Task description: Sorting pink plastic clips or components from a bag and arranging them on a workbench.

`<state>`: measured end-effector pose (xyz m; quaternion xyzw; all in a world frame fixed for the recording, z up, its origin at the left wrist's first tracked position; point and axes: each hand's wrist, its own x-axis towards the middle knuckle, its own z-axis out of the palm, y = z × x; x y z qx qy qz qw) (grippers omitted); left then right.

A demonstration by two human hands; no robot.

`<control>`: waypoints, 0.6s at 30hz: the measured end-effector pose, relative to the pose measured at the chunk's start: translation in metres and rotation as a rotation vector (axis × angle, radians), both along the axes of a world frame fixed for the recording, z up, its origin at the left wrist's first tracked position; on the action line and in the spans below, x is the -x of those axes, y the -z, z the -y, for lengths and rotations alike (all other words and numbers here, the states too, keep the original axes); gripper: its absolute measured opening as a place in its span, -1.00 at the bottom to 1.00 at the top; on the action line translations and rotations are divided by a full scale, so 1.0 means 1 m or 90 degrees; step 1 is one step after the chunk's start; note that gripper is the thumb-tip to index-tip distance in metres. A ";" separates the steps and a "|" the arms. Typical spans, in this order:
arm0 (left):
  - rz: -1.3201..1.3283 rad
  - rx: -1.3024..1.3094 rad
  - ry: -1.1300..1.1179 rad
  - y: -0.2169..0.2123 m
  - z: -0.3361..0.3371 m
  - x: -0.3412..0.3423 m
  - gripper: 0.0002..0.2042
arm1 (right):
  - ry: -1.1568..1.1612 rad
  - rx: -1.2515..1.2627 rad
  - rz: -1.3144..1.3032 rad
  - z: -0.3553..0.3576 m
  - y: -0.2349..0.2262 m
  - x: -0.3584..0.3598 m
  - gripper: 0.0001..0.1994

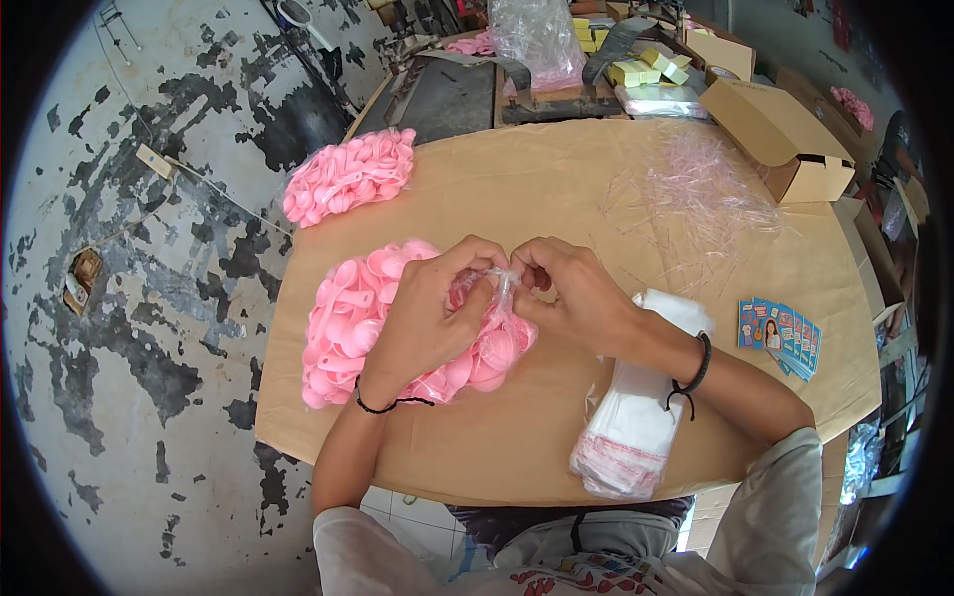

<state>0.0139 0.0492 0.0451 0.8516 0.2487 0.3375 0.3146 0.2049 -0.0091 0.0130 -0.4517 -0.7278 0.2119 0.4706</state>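
Observation:
A clear plastic bag point(343, 313) full of pink spoon-like plastic pieces lies on the brown-covered table, below my hands. Its gathered neck point(506, 288) rises between my two hands. My left hand point(437, 313) reaches over the bag, with fingers closed on the left side of that neck. From the right, my right hand point(581, 298) pinches the neck near its top, thumb and forefinger together. The fingertips of both hands nearly meet. Whether a thin tie is in the fingers is too small to make out.
Another bag of pink pieces point(350, 177) lies at the far left. A stack of clear bags point(626, 427) sits under my right forearm, with blue printed cards point(780, 336) to its right. Thin transparent strips point(696, 194) spread toward a cardboard box point(780, 134). A peeling wall point(149, 328) stands left.

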 end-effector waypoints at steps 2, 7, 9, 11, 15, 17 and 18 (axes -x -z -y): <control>-0.061 -0.010 -0.002 -0.008 0.005 0.000 -0.79 | 0.027 -0.011 0.023 0.001 0.002 0.001 -0.76; -0.130 -0.198 0.015 -0.018 0.017 0.002 -0.76 | 0.063 -0.071 0.082 -0.001 0.008 -0.003 -0.74; -0.177 -0.251 0.021 -0.019 0.017 0.004 -0.73 | 0.058 -0.155 0.176 0.000 0.006 -0.002 -0.74; -0.198 -0.346 0.014 -0.013 0.015 0.004 -0.67 | 0.061 -0.169 0.191 0.000 0.008 -0.002 -0.74; -0.176 -0.394 0.040 -0.009 0.009 0.002 -0.70 | 0.058 -0.160 0.199 0.001 0.008 0.000 -0.74; -0.187 -0.348 0.053 -0.010 0.008 0.003 -0.71 | 0.052 -0.147 0.202 0.000 0.008 0.000 -0.74; -0.187 -0.347 0.052 -0.010 0.007 0.004 -0.71 | 0.048 -0.135 0.207 0.000 0.008 0.000 -0.75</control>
